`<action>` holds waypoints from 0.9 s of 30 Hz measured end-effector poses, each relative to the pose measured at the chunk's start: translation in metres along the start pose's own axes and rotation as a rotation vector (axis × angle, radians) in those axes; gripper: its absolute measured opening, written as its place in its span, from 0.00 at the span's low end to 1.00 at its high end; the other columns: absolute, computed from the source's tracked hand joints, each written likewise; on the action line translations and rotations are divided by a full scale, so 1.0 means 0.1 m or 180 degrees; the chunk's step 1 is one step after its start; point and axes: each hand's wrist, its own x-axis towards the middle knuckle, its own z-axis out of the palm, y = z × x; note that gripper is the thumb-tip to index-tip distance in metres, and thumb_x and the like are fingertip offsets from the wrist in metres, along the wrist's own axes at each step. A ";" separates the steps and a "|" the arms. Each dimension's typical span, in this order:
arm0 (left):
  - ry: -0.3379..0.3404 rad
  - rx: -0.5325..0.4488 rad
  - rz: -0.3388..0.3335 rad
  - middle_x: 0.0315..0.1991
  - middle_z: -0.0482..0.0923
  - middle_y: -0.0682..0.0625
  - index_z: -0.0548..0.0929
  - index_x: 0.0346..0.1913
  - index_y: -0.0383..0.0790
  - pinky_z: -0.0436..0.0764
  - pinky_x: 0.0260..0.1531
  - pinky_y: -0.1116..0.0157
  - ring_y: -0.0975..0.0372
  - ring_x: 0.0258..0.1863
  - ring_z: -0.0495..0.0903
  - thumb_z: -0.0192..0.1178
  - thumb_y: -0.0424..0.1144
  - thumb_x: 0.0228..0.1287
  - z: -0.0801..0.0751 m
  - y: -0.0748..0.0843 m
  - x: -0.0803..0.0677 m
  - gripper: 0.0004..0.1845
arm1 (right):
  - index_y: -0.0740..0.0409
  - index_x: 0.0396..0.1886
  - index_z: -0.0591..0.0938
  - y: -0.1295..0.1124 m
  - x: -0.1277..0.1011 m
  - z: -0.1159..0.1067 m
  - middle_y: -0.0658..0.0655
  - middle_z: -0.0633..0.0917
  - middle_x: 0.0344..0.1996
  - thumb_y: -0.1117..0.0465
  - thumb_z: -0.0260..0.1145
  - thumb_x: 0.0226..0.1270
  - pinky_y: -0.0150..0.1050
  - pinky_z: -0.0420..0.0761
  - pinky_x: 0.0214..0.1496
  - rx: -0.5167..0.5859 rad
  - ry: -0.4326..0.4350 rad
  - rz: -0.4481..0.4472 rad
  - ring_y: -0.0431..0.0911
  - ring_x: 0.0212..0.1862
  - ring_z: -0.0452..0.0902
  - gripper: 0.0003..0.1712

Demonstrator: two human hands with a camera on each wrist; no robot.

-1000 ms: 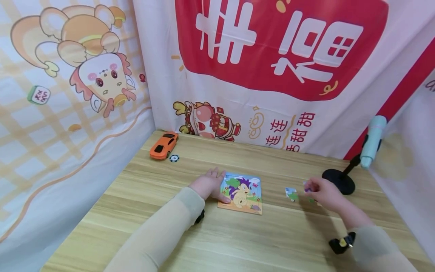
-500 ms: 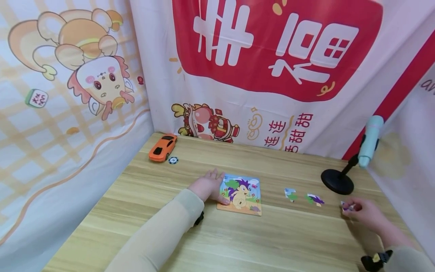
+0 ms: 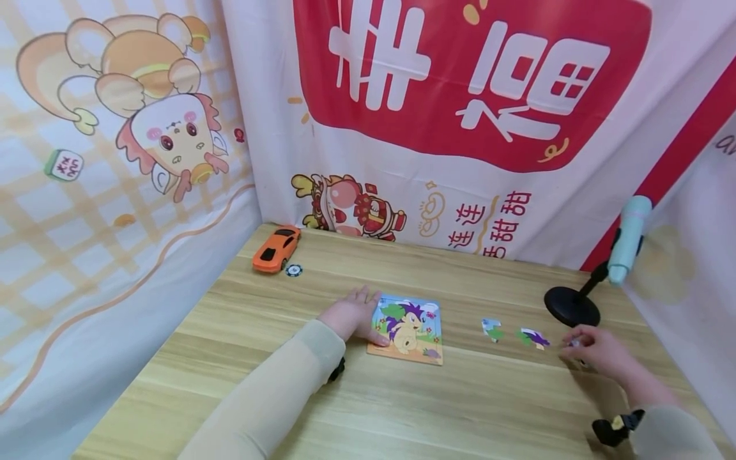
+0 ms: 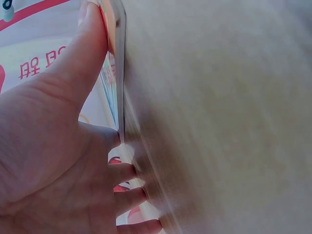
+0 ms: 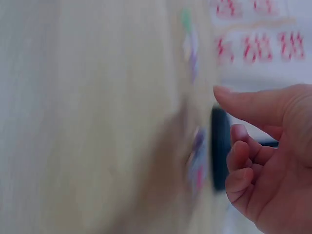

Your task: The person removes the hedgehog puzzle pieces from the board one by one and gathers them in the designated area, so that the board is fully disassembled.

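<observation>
My left hand [image 3: 352,314] lies flat on the worktop [image 3: 402,409], fingers straight and spread, thumb stretched out along the near side; my left forearm, in a beige sleeve, runs back toward me across the worktop. My right hand [image 3: 595,351] is low over the worktop far out to my right, thumb extended, the other fingers loosely curled toward the palm. A dark band sits on my right wrist.
</observation>
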 end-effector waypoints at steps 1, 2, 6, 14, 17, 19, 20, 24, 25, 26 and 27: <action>-0.0010 -0.0007 -0.0006 0.80 0.38 0.45 0.47 0.80 0.52 0.48 0.72 0.46 0.47 0.77 0.39 0.64 0.79 0.36 -0.02 0.01 -0.03 0.69 | 0.65 0.46 0.80 -0.10 0.01 0.01 0.55 0.76 0.27 0.59 0.70 0.65 0.40 0.74 0.25 0.0020 -0.0040 -0.0025 0.48 0.28 0.70 0.16; -0.0036 0.0017 -0.0017 0.80 0.37 0.45 0.46 0.80 0.53 0.47 0.72 0.47 0.48 0.77 0.39 0.63 0.79 0.37 -0.04 0.02 -0.05 0.69 | 0.64 0.46 0.80 -0.21 0.03 0.02 0.54 0.75 0.26 0.59 0.70 0.65 0.39 0.73 0.25 0.0049 -0.0076 -0.0107 0.48 0.27 0.70 0.16; -0.0082 0.0097 0.0003 0.80 0.33 0.46 0.42 0.80 0.54 0.46 0.72 0.48 0.49 0.77 0.37 0.61 0.81 0.36 -0.02 -0.01 0.01 0.70 | 0.64 0.45 0.81 -0.75 0.15 0.16 0.54 0.75 0.23 0.61 0.71 0.64 0.38 0.72 0.24 0.0165 -0.0229 -0.0542 0.48 0.25 0.70 0.14; -0.0014 0.0184 0.0080 0.79 0.33 0.44 0.41 0.80 0.53 0.48 0.72 0.50 0.47 0.77 0.38 0.61 0.81 0.34 0.02 -0.08 0.11 0.71 | 0.62 0.39 0.82 -1.70 0.46 0.96 0.52 0.80 0.28 0.65 0.73 0.59 0.38 0.78 0.33 0.0289 -0.0723 -0.1370 0.45 0.31 0.74 0.10; -0.0054 0.0185 0.0085 0.79 0.33 0.44 0.41 0.80 0.53 0.47 0.72 0.49 0.47 0.77 0.37 0.61 0.82 0.34 0.02 -0.07 0.10 0.72 | 0.62 0.41 0.82 -1.99 0.51 1.24 0.53 0.80 0.29 0.67 0.73 0.59 0.39 0.79 0.33 0.0331 -0.0758 -0.1355 0.46 0.33 0.76 0.11; -0.0063 0.0165 0.0083 0.79 0.35 0.44 0.43 0.80 0.52 0.47 0.72 0.49 0.48 0.77 0.38 0.62 0.82 0.34 0.00 -0.06 0.08 0.72 | 0.62 0.43 0.82 -2.14 0.54 1.41 0.53 0.79 0.29 0.68 0.72 0.60 0.38 0.79 0.32 0.0363 -0.0726 -0.1316 0.47 0.32 0.75 0.12; -0.0075 0.0154 0.0074 0.79 0.35 0.44 0.43 0.80 0.52 0.47 0.72 0.48 0.48 0.77 0.38 0.61 0.82 0.34 0.00 -0.05 0.07 0.72 | 0.62 0.44 0.83 -2.21 0.55 1.49 0.53 0.79 0.29 0.68 0.72 0.61 0.38 0.79 0.30 0.0396 -0.0713 -0.1279 0.47 0.32 0.75 0.12; -0.0072 0.0169 0.0071 0.80 0.35 0.44 0.43 0.80 0.52 0.49 0.72 0.48 0.48 0.77 0.38 0.60 0.82 0.34 0.01 -0.05 0.07 0.71 | 0.62 0.50 0.83 -2.35 0.61 1.74 0.53 0.79 0.28 0.66 0.74 0.59 0.37 0.76 0.27 0.0514 -0.0646 -0.1150 0.46 0.29 0.73 0.18; -0.0061 0.0166 0.0077 0.80 0.36 0.44 0.44 0.80 0.52 0.49 0.72 0.47 0.47 0.77 0.39 0.60 0.82 0.34 0.02 -0.05 0.08 0.71 | 0.62 0.50 0.83 -2.37 0.62 1.78 0.53 0.79 0.28 0.66 0.75 0.59 0.37 0.76 0.26 0.0532 -0.0627 -0.1109 0.46 0.29 0.73 0.19; -0.0067 0.0189 0.0080 0.80 0.35 0.44 0.43 0.80 0.53 0.50 0.72 0.47 0.47 0.77 0.38 0.59 0.82 0.35 0.03 -0.05 0.09 0.71 | 0.62 0.51 0.83 -2.38 0.64 1.81 0.53 0.78 0.28 0.65 0.75 0.59 0.37 0.76 0.26 0.0558 -0.0611 -0.1084 0.46 0.29 0.73 0.20; -0.0058 0.0207 0.0089 0.80 0.36 0.44 0.43 0.80 0.53 0.50 0.71 0.47 0.47 0.77 0.39 0.59 0.82 0.35 0.04 -0.06 0.11 0.70 | 0.62 0.52 0.82 -2.39 0.65 1.83 0.53 0.78 0.28 0.65 0.75 0.58 0.37 0.75 0.26 0.0561 -0.0591 -0.1050 0.46 0.28 0.73 0.21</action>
